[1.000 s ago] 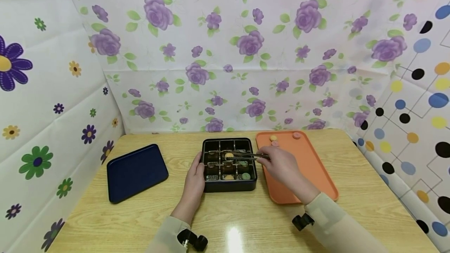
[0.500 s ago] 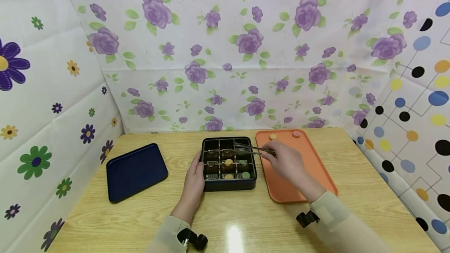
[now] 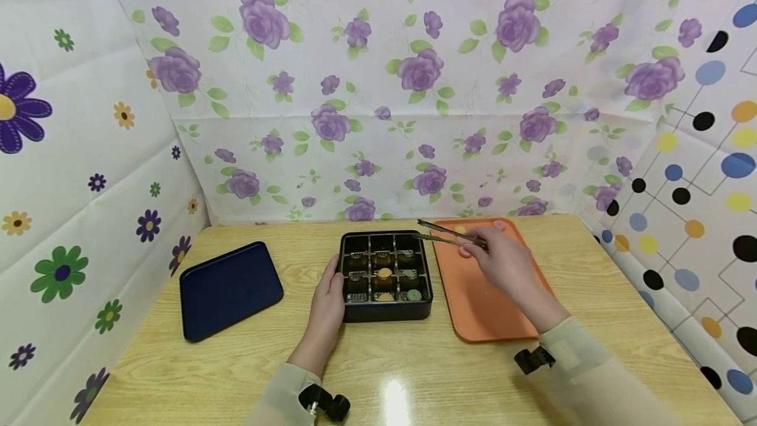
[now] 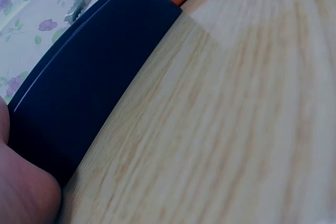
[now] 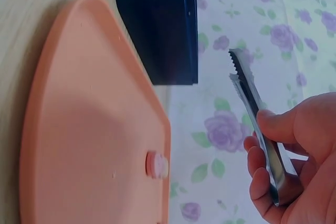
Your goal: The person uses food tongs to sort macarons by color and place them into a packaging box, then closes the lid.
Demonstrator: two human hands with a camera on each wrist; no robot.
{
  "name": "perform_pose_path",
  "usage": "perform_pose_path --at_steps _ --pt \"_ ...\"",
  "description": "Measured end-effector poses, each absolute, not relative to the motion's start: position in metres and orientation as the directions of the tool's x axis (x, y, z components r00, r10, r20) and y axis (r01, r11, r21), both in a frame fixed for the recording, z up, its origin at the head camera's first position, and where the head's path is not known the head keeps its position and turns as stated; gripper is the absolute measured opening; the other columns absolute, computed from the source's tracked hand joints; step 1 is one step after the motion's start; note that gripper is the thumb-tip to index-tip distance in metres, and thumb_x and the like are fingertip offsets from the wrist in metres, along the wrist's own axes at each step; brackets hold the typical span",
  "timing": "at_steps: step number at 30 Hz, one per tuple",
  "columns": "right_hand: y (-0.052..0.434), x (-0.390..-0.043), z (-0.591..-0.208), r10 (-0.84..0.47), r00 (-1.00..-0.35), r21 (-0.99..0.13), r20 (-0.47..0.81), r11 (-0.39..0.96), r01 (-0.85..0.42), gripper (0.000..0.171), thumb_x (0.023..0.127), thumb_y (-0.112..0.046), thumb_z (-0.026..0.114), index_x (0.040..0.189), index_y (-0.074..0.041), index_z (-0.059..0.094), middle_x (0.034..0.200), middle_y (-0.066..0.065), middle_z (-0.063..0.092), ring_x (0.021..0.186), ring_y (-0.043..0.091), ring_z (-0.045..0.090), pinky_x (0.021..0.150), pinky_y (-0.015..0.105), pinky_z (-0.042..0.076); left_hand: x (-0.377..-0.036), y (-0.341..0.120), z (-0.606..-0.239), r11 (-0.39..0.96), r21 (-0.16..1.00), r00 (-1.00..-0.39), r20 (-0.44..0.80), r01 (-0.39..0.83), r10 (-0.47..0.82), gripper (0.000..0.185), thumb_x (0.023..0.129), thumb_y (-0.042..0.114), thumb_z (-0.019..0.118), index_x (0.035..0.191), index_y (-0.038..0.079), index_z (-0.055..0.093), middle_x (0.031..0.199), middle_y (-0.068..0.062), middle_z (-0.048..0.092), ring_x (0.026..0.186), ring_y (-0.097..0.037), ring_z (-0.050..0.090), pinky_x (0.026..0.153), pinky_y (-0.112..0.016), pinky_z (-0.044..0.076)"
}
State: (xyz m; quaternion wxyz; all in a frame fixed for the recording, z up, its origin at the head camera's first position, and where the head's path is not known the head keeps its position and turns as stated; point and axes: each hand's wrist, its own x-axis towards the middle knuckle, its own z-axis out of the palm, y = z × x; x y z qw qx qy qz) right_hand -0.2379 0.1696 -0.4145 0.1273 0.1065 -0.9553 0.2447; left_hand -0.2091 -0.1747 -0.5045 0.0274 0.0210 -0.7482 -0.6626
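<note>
My left hand (image 3: 328,291) rests along the left wall of a dark blue divided box (image 3: 387,311), its thumb near the rim. A yellow round piece (image 3: 384,273) sits in the box's middle compartment, another in the front middle one. Green pieces (image 3: 413,295) lie in the right column. My right hand (image 3: 505,261) holds metal tongs (image 5: 274,163) above the orange tray's (image 3: 487,311) left edge, beside the box. The tong tips are apart with nothing between them. Under the tongs and hand lie small round yellow and pink (image 5: 155,164) pieces, like macarons, partly hidden in the head view.
A dark blue tray (image 3: 230,291) lies at the left of the wooden table (image 3: 367,373). Flower-print cloth (image 3: 378,84) hangs behind, with a dotted cloth (image 3: 686,229) on the right. Another pink piece (image 3: 499,224) is at the orange tray's far edge.
The tongs have let go of the yellow piece in the middle compartment. My right hand has risen and moved right, from the box toward the orange tray. The left hand stays put.
</note>
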Motion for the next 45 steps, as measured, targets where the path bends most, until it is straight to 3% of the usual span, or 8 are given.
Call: perform_pose_path --at_steps 4,10,16,24,37,45 --pt "0.18 -0.239 -0.413 -0.111 -0.945 -0.421 0.307 0.875 -0.239 0.023 0.11 -0.027 0.074 0.126 -0.013 0.08 0.106 0.007 0.073 0.069 0.018 0.062 0.054 0.039 0.045 -0.208 -0.174 -0.504 0.119 0.993 -0.998 0.017 0.009 -0.067 0.057 0.123 0.026 0.032 0.178 0.018 0.024 0.183 -0.011 0.018 0.168 -0.039 0.014 0.132 -0.065 0.018" --pt "0.195 -0.244 -0.415 -0.078 -0.952 -0.427 0.297 0.881 -0.205 0.024 0.111 -0.025 0.072 0.129 -0.01 0.077 0.111 0.012 0.078 0.082 0.025 0.072 0.06 0.042 0.052 -0.209 -0.176 -0.506 0.12 0.993 -0.998 0.012 0.005 -0.063 0.057 0.123 0.027 0.032 0.178 0.018 0.024 0.183 -0.009 0.018 0.168 -0.037 0.014 0.133 -0.063 0.018" --pt "0.208 -0.251 -0.419 -0.061 -0.964 -0.428 0.257 0.887 -0.171 0.026 0.112 -0.026 0.07 0.133 -0.011 0.077 0.108 0.012 0.078 0.078 0.024 0.07 0.056 0.041 0.05 -0.21 -0.177 -0.509 0.116 0.993 -0.998 0.004 -0.004 -0.067 0.057 0.123 0.027 0.031 0.179 0.019 0.023 0.183 -0.007 0.017 0.168 -0.036 0.014 0.133 -0.062 0.018" --pt "0.223 -0.261 -0.428 -0.009 -0.98 -0.415 0.2 0.905 -0.093 0.038 0.113 -0.026 0.069 0.147 -0.011 0.071 0.127 0.02 0.076 0.094 0.033 0.074 0.06 0.041 0.052 -0.208 -0.176 -0.509 0.122 0.993 -0.998 0.013 0.005 -0.069 0.056 0.123 0.027 0.033 0.178 0.019 0.024 0.183 -0.009 0.018 0.168 -0.037 0.014 0.133 -0.064 0.018" --pt "0.242 -0.273 -0.446 0.022 -0.984 -0.407 0.176 0.912 -0.052 0.028 0.112 -0.026 0.07 0.13 -0.005 0.075 0.099 0.012 0.076 0.073 0.024 0.065 0.057 0.041 0.048 -0.21 -0.175 -0.509 0.114 0.993 -0.997 0.012 0.003 -0.072 0.057 0.123 0.028 0.032 0.179 0.02 0.023 0.184 -0.007 0.017 0.168 -0.035 0.013 0.133 -0.062 0.018" --pt "0.25 -0.277 -0.451 0.067 -0.985 -0.402 0.156 0.916 -0.002 0.028 0.113 -0.028 0.068 0.129 -0.005 0.074 0.11 0.015 0.077 0.076 0.026 0.067 0.059 0.042 0.051 -0.21 -0.175 -0.509 0.113 0.994 -0.998 0.006 -0.002 -0.069 0.057 0.123 0.027 0.032 0.179 0.02 0.023 0.184 -0.006 0.017 0.169 -0.034 0.013 0.134 -0.061 0.017"
